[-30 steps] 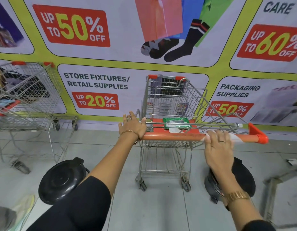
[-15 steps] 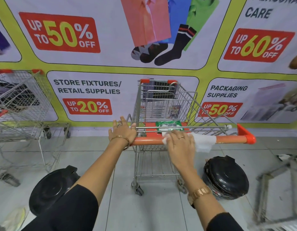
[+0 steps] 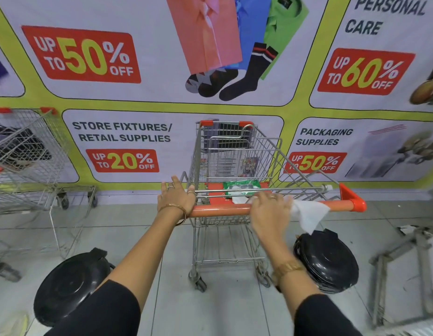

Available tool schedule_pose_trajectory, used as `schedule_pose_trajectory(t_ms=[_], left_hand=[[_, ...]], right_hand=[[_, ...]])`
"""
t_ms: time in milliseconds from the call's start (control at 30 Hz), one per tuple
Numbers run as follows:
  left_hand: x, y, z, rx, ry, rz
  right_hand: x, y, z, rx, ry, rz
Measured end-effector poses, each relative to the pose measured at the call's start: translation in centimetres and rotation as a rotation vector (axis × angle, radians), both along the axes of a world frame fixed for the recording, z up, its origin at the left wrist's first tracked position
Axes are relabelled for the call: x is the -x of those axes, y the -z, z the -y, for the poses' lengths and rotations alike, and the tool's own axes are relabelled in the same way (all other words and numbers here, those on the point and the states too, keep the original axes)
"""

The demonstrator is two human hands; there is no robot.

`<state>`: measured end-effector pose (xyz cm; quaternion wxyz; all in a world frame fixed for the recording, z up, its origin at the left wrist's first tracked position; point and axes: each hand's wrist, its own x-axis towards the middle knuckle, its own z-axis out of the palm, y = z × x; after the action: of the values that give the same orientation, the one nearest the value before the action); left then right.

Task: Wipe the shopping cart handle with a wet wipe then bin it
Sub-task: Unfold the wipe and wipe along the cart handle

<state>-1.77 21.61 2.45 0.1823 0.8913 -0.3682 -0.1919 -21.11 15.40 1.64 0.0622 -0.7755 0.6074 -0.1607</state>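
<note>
A wire shopping cart (image 3: 237, 154) stands in front of me with an orange handle (image 3: 220, 210) across its near end. My left hand (image 3: 175, 198) grips the handle's left end. My right hand (image 3: 270, 212) presses a white wet wipe (image 3: 309, 212) on the handle right of its middle, and the wipe trails out to the right and hangs below the bar. A green pack of wipes (image 3: 242, 186) lies on the cart's red child seat. A black lidded bin (image 3: 328, 260) sits on the floor at the lower right, another black bin (image 3: 70, 284) at the lower left.
A second wire cart (image 3: 23, 154) stands at the left against the wall. A large sale banner (image 3: 162, 93) covers the wall behind the carts. A grey metal frame (image 3: 414, 263) lies on the tiled floor at the far right.
My right hand slid the wipe leftward from near the handle's right end toward the middle, then slightly back right. My left hand stayed on the handle's left end. The view shifted a little.
</note>
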Motion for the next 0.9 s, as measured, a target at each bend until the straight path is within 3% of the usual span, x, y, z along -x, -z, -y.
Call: schedule_pose_trajectory(t_ms=[133,267,600,767,900], left_hand=[[-0.1,0.1,0.2,-0.040,-0.010,0.063],[-0.5,0.1,-0.1,-0.050,-0.036,0.084],[-0.2,0.1,0.2,-0.035,-0.040,0.051],[-0.1,0.0,0.3,-0.007,-0.045,0.023],[0.2,-0.1,0.5,-0.050,-0.038,0.086]], right_hand=[[-5.4,0.4,-3.6,0.002,-0.212,0.075],[-3.7,0.9,-3.5,0.006,-0.317,0.130],[11.1,1.0,5.4,0.024,0.099,0.096],[7.5,0.7,3.6,0.024,0.227,0.236],[0.5,0.5,-0.2,-0.078,0.114,0.210]])
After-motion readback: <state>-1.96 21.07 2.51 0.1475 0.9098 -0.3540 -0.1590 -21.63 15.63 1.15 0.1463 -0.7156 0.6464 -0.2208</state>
